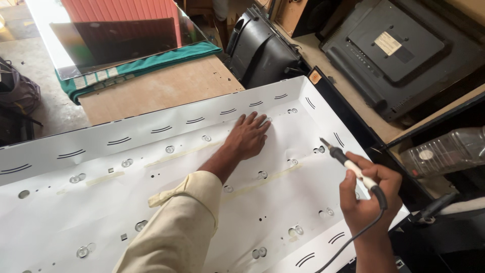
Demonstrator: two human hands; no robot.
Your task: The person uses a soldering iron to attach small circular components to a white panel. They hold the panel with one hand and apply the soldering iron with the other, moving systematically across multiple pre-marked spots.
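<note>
**Workbench with opened backlight panel: items in view**

Setting: a wooden bench (166,86) in a cluttered repair space, bare concrete floor at upper left.

1. White reflector sheet (126,202), large, lying flat in its tray across the bench in front of you. Rows of small round clear lenses (170,149) dot it; strips of pale tape run between some of them.
2. Your left hand (248,137), cream sleeve, laid palm down on the sheet near its far edge, fingers spread flat, holding nothing.
3. Your right hand (368,194), closed around the pale handle of a soldering iron (348,164). Its tip points up and left, raised over the sheet's right part, apart from the left hand. Its black cord runs down past your wrist.
4. Glass screen panel (116,35), resting on a green cloth (166,59), far left of the bench.
5. Black plastic television back covers (404,45), beyond and to the right.
6. Clear plastic bottle (444,151), lying on its side at right; contents cannot be told.
7. Dark bag (17,96) on the floor, far left.
</note>
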